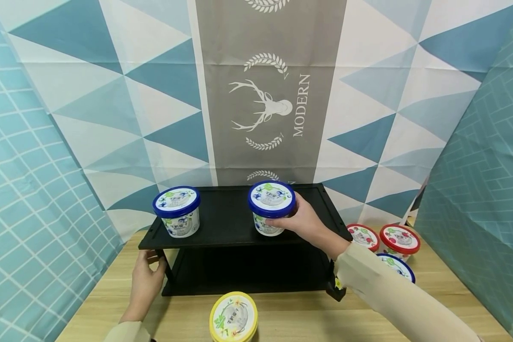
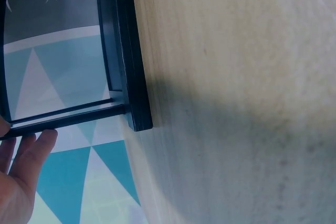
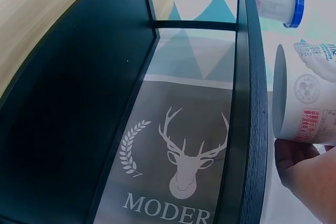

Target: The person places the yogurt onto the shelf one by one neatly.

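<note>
My right hand (image 1: pixel 304 222) grips a white tub with a blue lid (image 1: pixel 271 202) over the upper board of a black two-tier rack (image 1: pixel 226 209). In the right wrist view, a narrow gap shows between the bottom of this tub (image 3: pixel 310 93) and the rack's edge (image 3: pixel 256 108). Another blue-lidded tub (image 1: pixel 177 211) stands upright at the left end of the upper board. At the rack's left side, my left hand (image 1: pixel 145 282) holds the frame just below the upper board, fingers (image 2: pixel 32 156) against the outer side of a bar.
A yellow-lidded tub (image 1: pixel 233 317) stands on the wooden table (image 1: pixel 299 318) in front of the rack. To the right are two red-lidded tubs (image 1: pixel 399 239) and a blue-lidded one (image 1: pixel 396 266), partly behind my right sleeve. A patterned cloth (image 1: pixel 162 109) hangs behind the rack.
</note>
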`<state>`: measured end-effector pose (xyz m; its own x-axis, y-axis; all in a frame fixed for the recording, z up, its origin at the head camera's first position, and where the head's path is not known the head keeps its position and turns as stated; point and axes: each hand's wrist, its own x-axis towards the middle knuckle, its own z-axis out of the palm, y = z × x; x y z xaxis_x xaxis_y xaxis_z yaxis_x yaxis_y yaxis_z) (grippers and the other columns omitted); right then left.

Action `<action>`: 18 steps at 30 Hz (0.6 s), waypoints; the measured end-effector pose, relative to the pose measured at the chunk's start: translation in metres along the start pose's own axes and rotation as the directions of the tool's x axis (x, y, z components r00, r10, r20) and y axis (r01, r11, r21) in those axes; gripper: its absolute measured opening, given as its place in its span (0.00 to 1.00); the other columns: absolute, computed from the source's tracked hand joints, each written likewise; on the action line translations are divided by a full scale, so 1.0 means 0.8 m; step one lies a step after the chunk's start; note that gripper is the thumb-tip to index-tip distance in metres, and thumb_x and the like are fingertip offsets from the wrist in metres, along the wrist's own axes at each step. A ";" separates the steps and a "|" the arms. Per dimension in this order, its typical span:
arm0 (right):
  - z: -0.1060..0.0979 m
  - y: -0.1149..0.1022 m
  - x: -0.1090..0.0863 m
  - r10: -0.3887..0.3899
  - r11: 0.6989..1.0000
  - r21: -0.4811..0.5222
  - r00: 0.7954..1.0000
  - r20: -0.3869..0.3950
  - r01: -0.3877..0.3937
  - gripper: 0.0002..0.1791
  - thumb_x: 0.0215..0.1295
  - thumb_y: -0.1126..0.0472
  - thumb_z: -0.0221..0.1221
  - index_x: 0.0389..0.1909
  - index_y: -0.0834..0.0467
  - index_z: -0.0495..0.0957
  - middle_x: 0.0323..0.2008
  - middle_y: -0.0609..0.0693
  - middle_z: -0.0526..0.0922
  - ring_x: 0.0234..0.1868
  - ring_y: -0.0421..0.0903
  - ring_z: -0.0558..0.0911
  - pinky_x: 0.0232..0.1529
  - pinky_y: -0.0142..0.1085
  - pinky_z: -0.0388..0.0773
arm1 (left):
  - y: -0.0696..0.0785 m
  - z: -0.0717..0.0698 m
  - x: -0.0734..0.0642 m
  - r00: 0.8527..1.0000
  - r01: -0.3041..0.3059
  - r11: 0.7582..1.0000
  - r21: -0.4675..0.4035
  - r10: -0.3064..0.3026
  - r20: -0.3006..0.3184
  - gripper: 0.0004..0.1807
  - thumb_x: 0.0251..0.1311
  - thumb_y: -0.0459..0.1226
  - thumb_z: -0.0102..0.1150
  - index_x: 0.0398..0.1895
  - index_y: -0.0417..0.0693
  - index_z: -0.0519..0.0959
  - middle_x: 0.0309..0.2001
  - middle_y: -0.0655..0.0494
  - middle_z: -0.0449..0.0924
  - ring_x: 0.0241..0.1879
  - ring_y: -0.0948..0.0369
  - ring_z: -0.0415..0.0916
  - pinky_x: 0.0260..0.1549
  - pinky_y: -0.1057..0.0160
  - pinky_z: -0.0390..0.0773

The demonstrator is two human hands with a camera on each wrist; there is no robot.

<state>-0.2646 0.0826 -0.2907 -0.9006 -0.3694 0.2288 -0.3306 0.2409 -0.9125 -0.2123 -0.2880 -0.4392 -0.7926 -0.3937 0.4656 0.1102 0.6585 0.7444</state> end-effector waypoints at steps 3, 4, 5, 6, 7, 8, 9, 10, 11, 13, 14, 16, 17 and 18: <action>0.001 0.001 0.002 0.001 1.000 0.000 1.000 0.001 -0.001 0.45 0.50 0.57 0.70 0.66 0.56 0.56 0.61 0.56 0.70 0.62 0.55 0.72 0.61 0.50 0.70 | 0.001 0.000 0.000 1.000 0.004 1.000 -0.002 -0.004 0.003 0.19 0.60 0.26 0.48 0.55 0.36 0.65 0.47 0.36 0.72 0.48 0.40 0.74 0.46 0.42 0.74; 0.002 0.001 0.002 0.003 1.000 0.002 1.000 0.002 -0.003 0.45 0.49 0.57 0.70 0.66 0.56 0.56 0.61 0.56 0.70 0.62 0.55 0.71 0.61 0.50 0.70 | 0.001 0.000 0.000 1.000 0.005 1.000 -0.001 -0.005 0.003 0.19 0.60 0.26 0.48 0.55 0.36 0.65 0.47 0.36 0.72 0.48 0.40 0.74 0.46 0.42 0.74; 0.002 0.001 0.002 0.003 1.000 0.002 1.000 0.002 -0.003 0.45 0.49 0.56 0.70 0.66 0.56 0.56 0.61 0.56 0.70 0.62 0.55 0.71 0.61 0.50 0.70 | 0.001 0.000 0.000 1.000 0.006 1.000 -0.001 -0.006 0.004 0.19 0.60 0.27 0.48 0.55 0.36 0.65 0.47 0.36 0.72 0.48 0.40 0.74 0.46 0.42 0.74; 0.003 0.001 0.003 0.001 1.000 0.004 1.000 0.003 -0.001 0.45 0.49 0.57 0.70 0.66 0.56 0.56 0.61 0.56 0.70 0.62 0.55 0.71 0.61 0.50 0.70 | 0.001 0.000 0.000 1.000 0.006 1.000 -0.001 -0.006 0.004 0.19 0.60 0.27 0.48 0.55 0.36 0.65 0.47 0.36 0.72 0.48 0.40 0.74 0.46 0.42 0.74; 0.004 0.000 0.003 -0.001 1.000 0.004 1.000 0.004 0.001 0.45 0.49 0.57 0.70 0.66 0.56 0.56 0.61 0.56 0.70 0.62 0.55 0.71 0.61 0.50 0.70 | 0.001 0.000 0.000 1.000 0.006 1.000 -0.003 -0.006 0.005 0.19 0.60 0.27 0.48 0.55 0.36 0.65 0.47 0.35 0.72 0.48 0.40 0.74 0.46 0.41 0.74; 0.004 0.000 0.003 -0.004 1.000 0.006 1.000 0.005 0.004 0.45 0.49 0.57 0.70 0.66 0.55 0.57 0.61 0.56 0.70 0.62 0.55 0.71 0.61 0.50 0.70 | 0.001 0.000 0.000 1.000 0.006 1.000 -0.004 -0.006 0.006 0.19 0.60 0.27 0.48 0.55 0.36 0.65 0.47 0.35 0.72 0.49 0.40 0.74 0.46 0.41 0.74; 0.005 -0.001 0.004 -0.007 1.000 0.006 1.000 0.007 0.007 0.45 0.49 0.58 0.70 0.66 0.55 0.57 0.61 0.56 0.70 0.62 0.55 0.71 0.62 0.50 0.70 | 0.000 0.000 0.000 1.000 0.005 1.000 -0.005 -0.005 0.007 0.19 0.60 0.27 0.48 0.55 0.36 0.65 0.47 0.35 0.72 0.49 0.39 0.73 0.46 0.41 0.74; 0.006 -0.001 0.004 -0.007 1.000 0.008 1.000 0.008 0.007 0.44 0.49 0.58 0.70 0.66 0.55 0.57 0.61 0.55 0.70 0.62 0.54 0.71 0.62 0.51 0.70 | 0.000 0.000 0.000 1.000 0.005 1.000 -0.005 -0.004 0.008 0.19 0.61 0.27 0.47 0.56 0.36 0.65 0.47 0.35 0.72 0.49 0.39 0.73 0.46 0.41 0.74; 0.006 -0.001 0.005 -0.007 1.000 0.010 1.000 0.009 0.006 0.44 0.49 0.58 0.70 0.66 0.55 0.57 0.61 0.55 0.70 0.62 0.54 0.71 0.62 0.50 0.70 | 0.000 0.000 0.000 1.000 0.004 1.000 -0.006 -0.004 0.009 0.19 0.61 0.27 0.47 0.56 0.36 0.65 0.47 0.35 0.72 0.49 0.39 0.73 0.46 0.41 0.74; 0.008 -0.001 0.006 -0.002 1.000 0.015 1.000 0.010 0.002 0.44 0.49 0.58 0.70 0.66 0.55 0.57 0.61 0.55 0.70 0.62 0.54 0.71 0.62 0.50 0.69 | 0.000 0.000 0.000 1.000 0.001 1.000 -0.006 -0.001 0.008 0.19 0.61 0.27 0.47 0.56 0.36 0.65 0.47 0.35 0.72 0.49 0.39 0.73 0.46 0.41 0.74; 0.009 -0.001 0.006 0.002 1.000 0.019 1.000 0.009 -0.002 0.44 0.49 0.59 0.70 0.66 0.55 0.57 0.61 0.55 0.70 0.62 0.54 0.71 0.62 0.50 0.69 | 0.000 -0.001 0.000 1.000 0.002 1.000 -0.009 -0.002 0.009 0.19 0.61 0.27 0.47 0.56 0.36 0.65 0.47 0.35 0.72 0.48 0.39 0.73 0.46 0.41 0.74; 0.010 0.000 0.007 0.011 1.000 0.024 1.000 0.005 -0.011 0.44 0.49 0.59 0.70 0.66 0.55 0.57 0.61 0.55 0.70 0.62 0.54 0.71 0.62 0.50 0.69 | 0.000 -0.001 0.000 1.000 0.005 1.000 -0.012 -0.004 0.012 0.19 0.61 0.27 0.47 0.56 0.36 0.65 0.47 0.35 0.72 0.49 0.39 0.73 0.46 0.41 0.74; 0.011 0.001 0.007 0.011 1.000 0.026 1.000 0.006 -0.011 0.45 0.49 0.59 0.70 0.66 0.55 0.57 0.61 0.55 0.70 0.62 0.54 0.71 0.62 0.50 0.69 | 0.000 -0.001 0.000 1.000 0.008 1.000 -0.015 -0.008 0.015 0.19 0.61 0.27 0.47 0.56 0.36 0.64 0.47 0.35 0.72 0.49 0.39 0.73 0.47 0.40 0.74; 0.012 0.001 0.008 0.010 1.000 0.027 1.000 0.007 -0.011 0.45 0.49 0.59 0.70 0.66 0.55 0.57 0.61 0.55 0.70 0.62 0.54 0.71 0.62 0.50 0.69 | 0.000 -0.001 0.000 1.000 0.012 1.000 -0.017 -0.012 0.018 0.19 0.61 0.27 0.47 0.56 0.36 0.64 0.47 0.34 0.72 0.49 0.39 0.73 0.47 0.40 0.73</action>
<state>-0.2680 0.0720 -0.2932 -0.9020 -0.3733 0.2168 -0.3134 0.2209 -0.9236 -0.2116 -0.2882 -0.4386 -0.8046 -0.3899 0.4478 0.1105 0.6425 0.7582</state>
